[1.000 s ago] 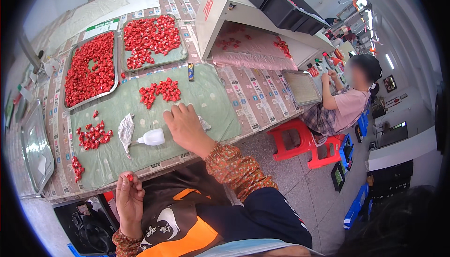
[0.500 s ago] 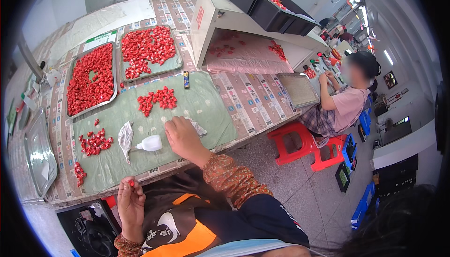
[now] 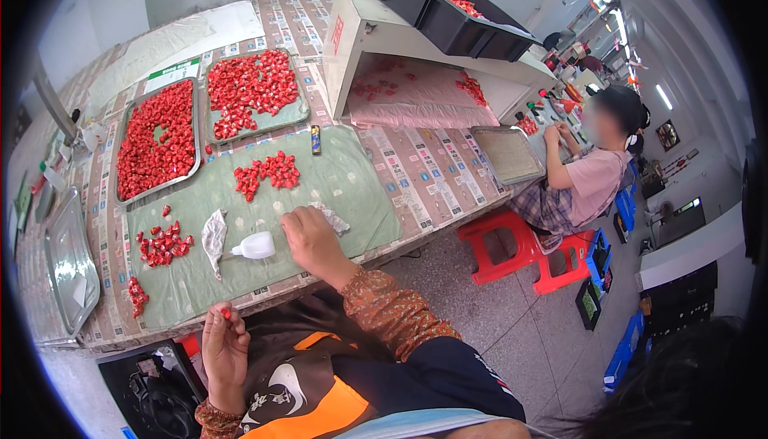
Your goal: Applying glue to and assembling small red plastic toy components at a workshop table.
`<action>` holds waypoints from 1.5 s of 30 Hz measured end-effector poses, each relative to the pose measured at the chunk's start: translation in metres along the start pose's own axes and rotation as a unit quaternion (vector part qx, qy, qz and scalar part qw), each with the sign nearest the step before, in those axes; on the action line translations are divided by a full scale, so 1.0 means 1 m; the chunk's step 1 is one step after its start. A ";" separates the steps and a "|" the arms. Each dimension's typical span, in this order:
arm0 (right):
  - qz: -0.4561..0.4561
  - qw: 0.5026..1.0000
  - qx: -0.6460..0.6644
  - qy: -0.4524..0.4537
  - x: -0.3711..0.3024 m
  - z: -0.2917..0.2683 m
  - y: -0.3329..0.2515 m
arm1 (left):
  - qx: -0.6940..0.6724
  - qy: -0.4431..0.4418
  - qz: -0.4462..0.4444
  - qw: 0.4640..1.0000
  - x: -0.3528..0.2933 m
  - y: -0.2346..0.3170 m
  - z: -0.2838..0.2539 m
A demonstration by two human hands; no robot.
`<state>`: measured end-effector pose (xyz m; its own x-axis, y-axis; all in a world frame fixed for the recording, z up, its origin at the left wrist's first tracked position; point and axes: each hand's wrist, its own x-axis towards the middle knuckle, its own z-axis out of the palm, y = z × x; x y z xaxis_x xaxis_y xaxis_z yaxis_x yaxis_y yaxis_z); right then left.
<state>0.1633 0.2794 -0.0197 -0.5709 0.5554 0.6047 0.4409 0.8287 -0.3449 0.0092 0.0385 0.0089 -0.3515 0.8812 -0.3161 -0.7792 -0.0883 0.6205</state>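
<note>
My left hand is held just off the near table edge, thumb and fingers pinching a small shiny red piece. Out over the green cloth is my right hand, its fingers curled downward and together; their tips are partly hidden, so what they hold is unclear. Behind that hand lies a crumpled white rag. To its left rest a small white squeeze bottle on its side and another white rag. Loose red pieces form a heap beyond, with a second heap at the left.
Two metal trays full of red pieces stand at the back. A bare tray is far left. A white box shelf carries a black bin. A co-worker sits right, by a red stool.
The view has shifted slightly. My left hand keeps its pinch on the red piece, and my right hand stays bent over the green cloth in nearly the same place.
</note>
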 end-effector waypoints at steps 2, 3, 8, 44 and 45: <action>0.009 1.000 0.013 0.018 0.000 -0.001 0.001 | 0.000 0.002 -0.001 1.000 0.000 0.000 0.001; 0.009 1.000 0.011 0.017 0.001 -0.002 0.001 | 0.000 0.001 -0.003 1.000 0.001 0.000 0.002; 0.041 0.991 0.101 0.071 0.002 -0.007 -0.003 | 0.001 -0.007 -0.012 1.000 0.001 0.001 0.000; 0.057 0.933 0.341 -0.101 -0.040 -0.038 -0.124 | 0.052 -0.031 -0.035 0.998 0.000 -0.014 -0.003; 0.057 0.933 0.341 -0.101 -0.040 -0.037 -0.124 | 0.054 -0.035 -0.029 0.997 0.000 -0.015 -0.004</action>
<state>0.1571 0.1518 0.0252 -0.6962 0.5873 0.4128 0.0022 0.5768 -0.8169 0.0190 0.0380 -0.0029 -0.2673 0.9137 -0.3062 -0.7351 0.0121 0.6779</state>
